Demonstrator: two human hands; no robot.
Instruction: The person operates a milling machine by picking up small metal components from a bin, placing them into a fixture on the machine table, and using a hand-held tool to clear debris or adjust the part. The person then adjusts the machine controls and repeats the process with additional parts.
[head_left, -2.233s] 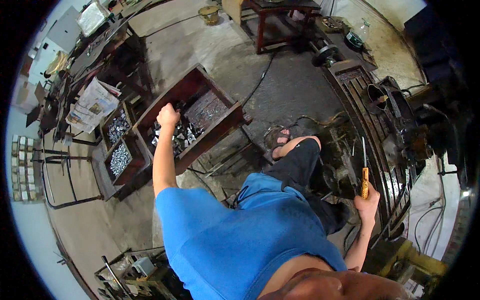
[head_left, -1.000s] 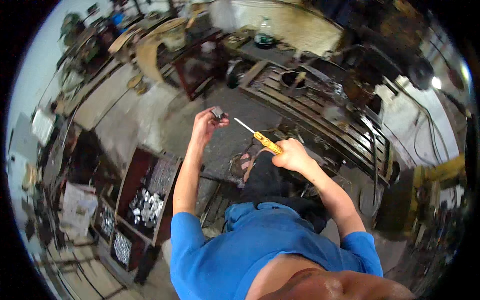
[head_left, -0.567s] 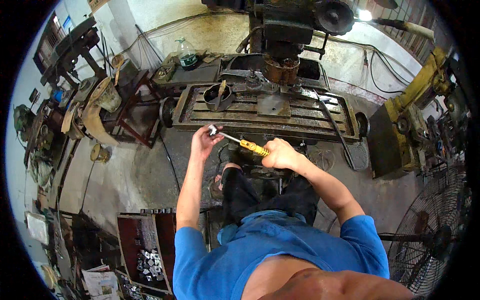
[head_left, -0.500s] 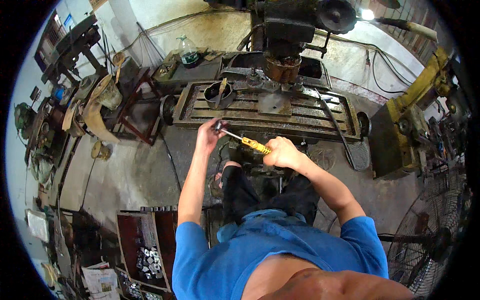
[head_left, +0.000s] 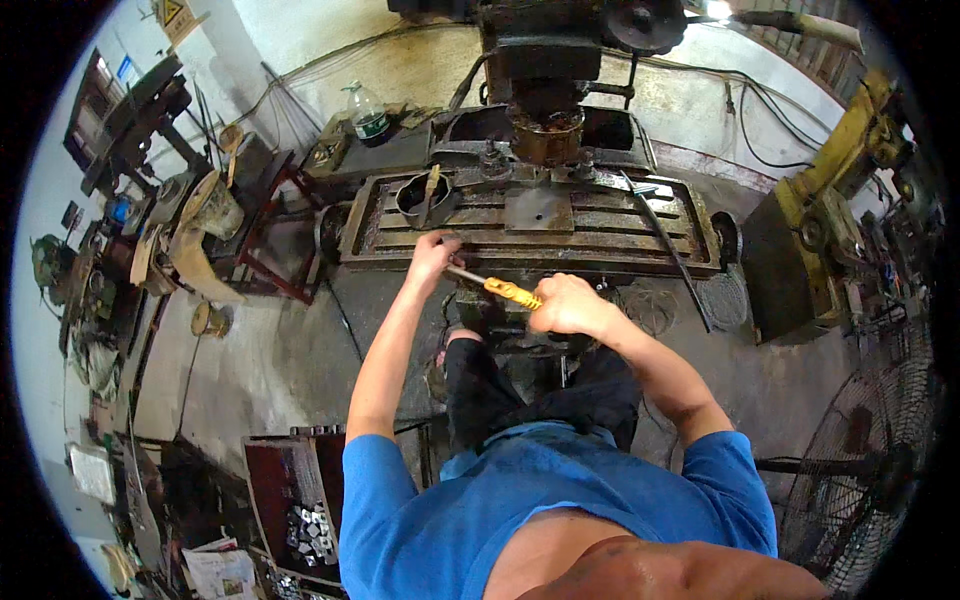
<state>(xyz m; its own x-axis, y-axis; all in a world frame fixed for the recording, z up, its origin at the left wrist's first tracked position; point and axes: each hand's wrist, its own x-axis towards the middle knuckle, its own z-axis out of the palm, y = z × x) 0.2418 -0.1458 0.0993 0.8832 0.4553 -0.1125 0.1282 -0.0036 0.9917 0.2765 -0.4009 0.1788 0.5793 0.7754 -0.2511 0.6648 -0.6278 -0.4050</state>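
Observation:
My right hand (head_left: 568, 303) is wrapped round the end of a yellow-handled tool (head_left: 512, 292), whose ribbed grip points left into a slim metal shaft. The shaft's tip reaches the fingers of my left hand (head_left: 434, 256). Those fingers are closed on a small dark metal piece, mostly hidden by the hand. Both hands are in front of the near edge of a milling machine table (head_left: 470, 245). Just beyond my left hand, a dark round pot (head_left: 410, 207) stands on that table with a wooden-handled brush (head_left: 431, 187) in it.
A flat metal block (head_left: 538, 210) sits mid-table under the machine head (head_left: 540, 50). A long dark bar (head_left: 672, 250) leans over the table's right part. Lower left, a dark red tray (head_left: 272, 480) holds shiny metal pieces (head_left: 310, 530). A large fan (head_left: 850, 470) stands lower right.
The view has shifted slightly. My left hand has turned and closed further over the small metal piece, now hiding most of it. My right hand keeps its grip on the yellow-handled tool.

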